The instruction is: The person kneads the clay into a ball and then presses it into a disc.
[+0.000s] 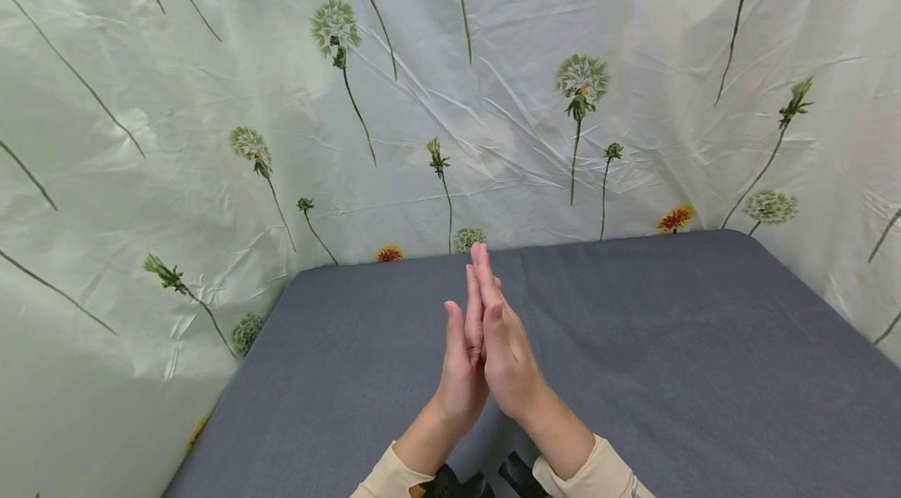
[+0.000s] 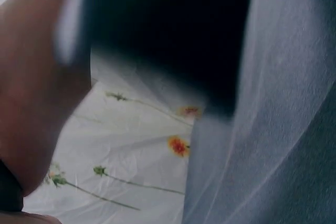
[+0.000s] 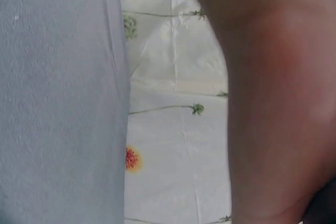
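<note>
Both hands are raised over the grey-covered table (image 1: 338, 373), palms facing each other. My left hand (image 1: 462, 373) has straight fingers that point up and away. Against it lies my right hand (image 1: 512, 365), its fingers straight too. The hands touch along the fingers and near the palms, and no object shows between them. Both thumbs stand upright on the near side. In the left wrist view, part of an arm or hand (image 2: 31, 87) and a dark blurred shape fill the upper area. Bare skin (image 3: 283, 98) takes up the right side of the right wrist view.
A pale sheet (image 1: 436, 91) printed with dandelions and orange flowers hangs behind and beside the table. Dark wrist camera mounts (image 1: 519, 474) sit below the wrists, by cream sleeves (image 1: 594, 474). The table's far edge runs just beyond the fingertips.
</note>
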A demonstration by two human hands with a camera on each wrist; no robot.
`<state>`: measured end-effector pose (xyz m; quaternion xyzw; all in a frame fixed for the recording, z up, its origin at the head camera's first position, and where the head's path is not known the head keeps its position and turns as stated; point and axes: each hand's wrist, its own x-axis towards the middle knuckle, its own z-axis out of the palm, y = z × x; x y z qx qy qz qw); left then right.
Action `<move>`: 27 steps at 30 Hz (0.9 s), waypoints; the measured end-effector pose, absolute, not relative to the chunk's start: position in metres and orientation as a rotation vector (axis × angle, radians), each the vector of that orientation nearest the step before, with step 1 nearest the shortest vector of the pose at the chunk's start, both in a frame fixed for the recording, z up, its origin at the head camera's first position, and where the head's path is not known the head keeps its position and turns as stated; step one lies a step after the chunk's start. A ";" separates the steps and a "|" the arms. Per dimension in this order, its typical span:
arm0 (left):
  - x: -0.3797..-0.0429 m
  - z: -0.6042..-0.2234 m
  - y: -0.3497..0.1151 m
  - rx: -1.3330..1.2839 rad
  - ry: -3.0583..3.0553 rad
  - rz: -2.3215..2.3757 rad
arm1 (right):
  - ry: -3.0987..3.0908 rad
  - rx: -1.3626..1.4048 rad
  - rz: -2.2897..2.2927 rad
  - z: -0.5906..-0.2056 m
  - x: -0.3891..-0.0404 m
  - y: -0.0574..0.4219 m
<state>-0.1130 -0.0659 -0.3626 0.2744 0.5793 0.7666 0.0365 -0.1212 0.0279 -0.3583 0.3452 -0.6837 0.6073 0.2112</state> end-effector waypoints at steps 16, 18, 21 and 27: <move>-0.104 -0.354 -0.069 0.804 1.956 2.290 | -1.962 0.887 2.013 -0.367 -0.132 0.030; -0.106 -0.352 -0.074 0.790 1.991 2.326 | -1.977 0.919 2.034 -0.368 -0.129 0.025; -0.111 -0.349 -0.082 0.766 2.044 2.382 | -2.007 0.967 2.043 -0.369 -0.122 0.018; -0.121 -0.350 -0.095 0.661 2.088 2.476 | -2.035 1.023 2.073 -0.368 -0.109 0.009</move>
